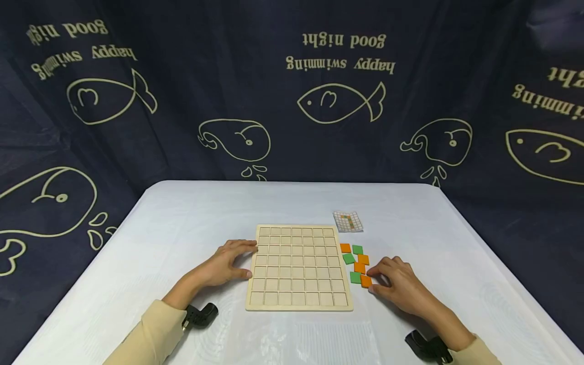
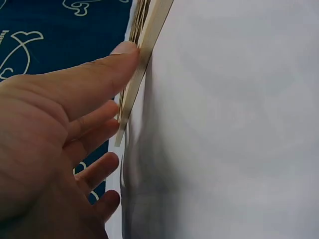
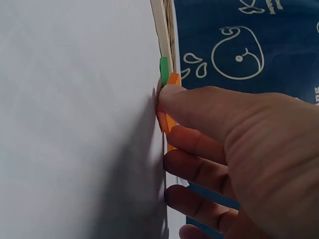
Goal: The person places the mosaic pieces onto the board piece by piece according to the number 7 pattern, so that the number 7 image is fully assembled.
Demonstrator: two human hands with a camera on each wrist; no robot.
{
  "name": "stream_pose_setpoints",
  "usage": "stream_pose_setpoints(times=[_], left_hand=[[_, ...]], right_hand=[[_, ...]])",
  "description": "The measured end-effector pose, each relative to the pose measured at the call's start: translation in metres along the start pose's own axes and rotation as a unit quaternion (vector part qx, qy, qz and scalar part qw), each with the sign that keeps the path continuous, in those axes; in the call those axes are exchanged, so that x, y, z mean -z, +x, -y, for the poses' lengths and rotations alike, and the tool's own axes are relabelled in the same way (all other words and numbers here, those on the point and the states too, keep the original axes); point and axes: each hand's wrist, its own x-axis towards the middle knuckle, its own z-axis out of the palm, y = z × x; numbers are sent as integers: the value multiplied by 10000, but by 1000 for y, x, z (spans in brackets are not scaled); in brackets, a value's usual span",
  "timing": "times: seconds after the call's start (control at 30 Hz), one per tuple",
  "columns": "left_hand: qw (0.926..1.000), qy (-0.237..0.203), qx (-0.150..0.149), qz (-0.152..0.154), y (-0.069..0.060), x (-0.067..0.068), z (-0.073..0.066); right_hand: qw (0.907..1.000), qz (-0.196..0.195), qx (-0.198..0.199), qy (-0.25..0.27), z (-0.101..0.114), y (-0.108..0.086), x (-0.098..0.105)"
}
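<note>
A square wooden grid board (image 1: 298, 267) lies flat on the table. My left hand (image 1: 230, 261) rests at its left edge, thumb and fingers spread; in the left wrist view the thumb (image 2: 107, 74) touches the board's side (image 2: 132, 94). Several small orange and green square tiles lie just right of the board. My right hand (image 1: 399, 284) is beside them, its thumb and forefinger at the nearest orange tile (image 1: 366, 281). In the right wrist view the thumb (image 3: 199, 107) covers part of that orange tile (image 3: 173, 79), with a green tile (image 3: 164, 69) behind it.
A small pattern card (image 1: 348, 222) printed with a coloured grid lies beyond the board's far right corner. A white cloth (image 1: 219, 208) covers the table. Behind it hangs a dark blue curtain (image 1: 292, 152) with fish and whale drawings.
</note>
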Motion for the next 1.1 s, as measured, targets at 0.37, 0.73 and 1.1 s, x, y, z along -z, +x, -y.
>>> stream_pose_setpoints(times=[0.37,0.73,1.1], left_hand=[[9999,158,12,53,1,-2,-1],[9997,207,86,91,-3,-5,-6],[9999,-118,107,-22,-4,-8,-5]], right_hand=[[9999,10,28,-125,-1,1,-1],[9999,-16,89,-110,-2,0,-1],[9995,-181,245,-72,-5,-1,-2]])
